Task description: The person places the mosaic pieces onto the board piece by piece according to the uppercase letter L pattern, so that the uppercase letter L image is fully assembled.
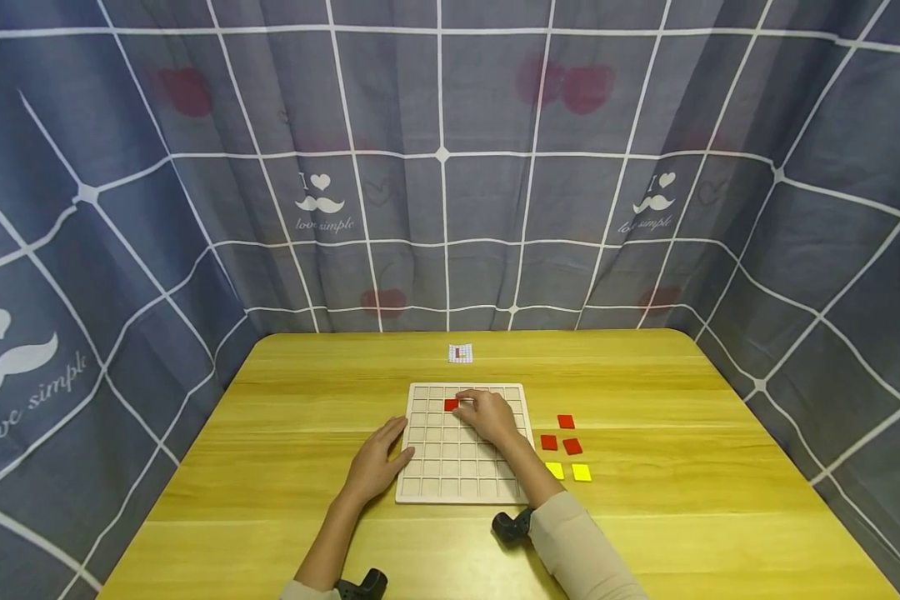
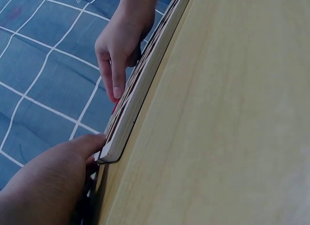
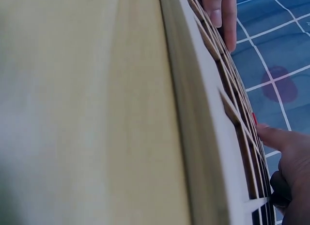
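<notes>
A pale wooden grid board (image 1: 441, 479) lies on the table. One red square tile (image 1: 451, 405) sits near its far side, about the second row, with a sliver of red also showing in the right wrist view. The right hand (image 1: 489, 417) reaches over the board, thumb and index finger pinching at the tile's right-hand corners. Beside the board's left edge rests the left hand (image 1: 375, 462), fingers extended and thumb touching the rim. Its other fingertips are partly hidden in the left wrist view, where the board's corner (image 2: 112, 150) meets the hand.
Right of the board lie red tiles (image 1: 566, 422) and two yellow tiles (image 1: 581, 473), one partly behind the right forearm. Beyond the board is a small printed grid card (image 1: 461, 353). A checked curtain (image 1: 487, 200) surrounds the wooden table (image 1: 285, 433).
</notes>
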`<state>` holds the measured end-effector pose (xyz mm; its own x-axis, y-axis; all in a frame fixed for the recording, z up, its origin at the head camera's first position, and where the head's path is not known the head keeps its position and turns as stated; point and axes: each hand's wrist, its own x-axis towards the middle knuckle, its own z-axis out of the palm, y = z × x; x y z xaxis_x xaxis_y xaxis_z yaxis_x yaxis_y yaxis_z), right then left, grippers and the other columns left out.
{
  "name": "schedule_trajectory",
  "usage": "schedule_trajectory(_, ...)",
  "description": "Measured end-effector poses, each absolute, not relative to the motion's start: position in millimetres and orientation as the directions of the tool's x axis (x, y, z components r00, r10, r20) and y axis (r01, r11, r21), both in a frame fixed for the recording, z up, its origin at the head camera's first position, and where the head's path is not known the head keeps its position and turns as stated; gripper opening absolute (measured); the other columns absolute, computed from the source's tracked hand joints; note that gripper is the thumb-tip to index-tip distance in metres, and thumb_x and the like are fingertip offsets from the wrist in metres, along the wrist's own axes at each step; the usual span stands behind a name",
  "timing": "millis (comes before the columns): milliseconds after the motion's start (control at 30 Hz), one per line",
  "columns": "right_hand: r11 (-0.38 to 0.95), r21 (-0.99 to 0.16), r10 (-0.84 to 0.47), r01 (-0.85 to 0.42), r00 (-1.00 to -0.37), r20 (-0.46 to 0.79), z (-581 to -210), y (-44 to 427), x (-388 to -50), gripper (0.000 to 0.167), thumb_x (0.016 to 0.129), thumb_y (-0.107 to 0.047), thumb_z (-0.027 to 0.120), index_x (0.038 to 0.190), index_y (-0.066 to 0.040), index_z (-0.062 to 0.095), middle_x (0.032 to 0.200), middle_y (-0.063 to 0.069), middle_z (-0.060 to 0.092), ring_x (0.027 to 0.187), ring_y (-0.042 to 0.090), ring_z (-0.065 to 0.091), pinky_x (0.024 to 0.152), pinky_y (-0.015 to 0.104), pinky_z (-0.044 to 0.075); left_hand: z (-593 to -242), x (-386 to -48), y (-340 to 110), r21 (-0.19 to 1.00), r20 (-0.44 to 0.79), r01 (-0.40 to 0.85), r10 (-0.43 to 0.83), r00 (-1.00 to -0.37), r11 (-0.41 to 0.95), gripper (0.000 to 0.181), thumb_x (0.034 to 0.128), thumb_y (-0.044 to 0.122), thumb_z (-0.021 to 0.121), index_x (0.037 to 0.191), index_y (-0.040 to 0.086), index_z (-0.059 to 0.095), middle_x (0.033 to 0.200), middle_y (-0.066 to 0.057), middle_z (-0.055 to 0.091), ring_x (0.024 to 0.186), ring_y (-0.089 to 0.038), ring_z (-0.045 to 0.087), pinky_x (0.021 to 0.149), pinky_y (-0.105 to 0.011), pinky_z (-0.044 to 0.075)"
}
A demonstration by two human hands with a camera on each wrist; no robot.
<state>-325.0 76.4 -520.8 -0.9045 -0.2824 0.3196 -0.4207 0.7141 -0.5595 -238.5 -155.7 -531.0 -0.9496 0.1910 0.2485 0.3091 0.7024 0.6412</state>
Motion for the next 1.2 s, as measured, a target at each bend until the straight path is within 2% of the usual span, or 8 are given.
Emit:
schedule_trajectory(400,0.585,-0.699,-0.257,-0.411,-0.911,0.321,-515,105,-307,0.025,0.083,-0.023,0.070,0.106,-0.014,0.070,0.046,-0.009,0.027,0.042,0.006,0.019,0.038,0.020,0.020,-532,-238,-154,0.643,0.257,0.315,0.191,-0.947,0.698,0.056,0.0888,0.029,0.061,0.137,0.006,0.045,0.141,-0.012,0.041,0.130,-0.034,0.034,0.103,-0.053,0.028)
schedule_trajectory(767,0.584,-0.706,-0.186,-0.402,-0.912,0.366,-491,180,-293,0.030,0.083,-0.019,0.070,0.110,-0.006,0.068,0.045,-0.006,0.028,0.041,0.006,0.019,0.038,0.020,0.019,-532,-239,-155,0.634,0.264,0.319,0.191,-0.945,0.704,0.056,0.0886,0.029,0.062,0.137,0.005,0.045,0.141,-0.010,0.042,0.129,-0.034,0.034,0.103,-0.053,0.029)
schedule_trajectory(1033,0.572,-0.769,-0.089,-0.285,-0.954,0.288,-496,242,-288,0.036,0.082,-0.024,0.071,0.114,-0.007,0.066,0.047,-0.004,0.027,0.041,0.008,0.019,0.038,0.022,0.021,-531,-240,-156,0.636,0.266,0.320,0.190,-0.945,0.702,0.056,0.0885,0.028,0.062,0.136,0.004,0.045,0.140,-0.011,0.041,0.129,-0.034,0.034,0.103,-0.053,0.028)
schedule_trajectory(1200,0.571,-0.788,-0.086,-0.231,-0.971,0.223,-510,265,-284,0.040,0.081,-0.029,0.071,0.114,-0.008,0.066,0.045,-0.003,0.028,0.038,0.007,0.021,0.036,0.022,0.022,-530,-239,-155,0.643,0.261,0.319,0.193,-0.946,0.696,0.056,0.0885,0.028,0.062,0.136,0.004,0.045,0.141,-0.012,0.041,0.129,-0.035,0.035,0.103,-0.054,0.028)
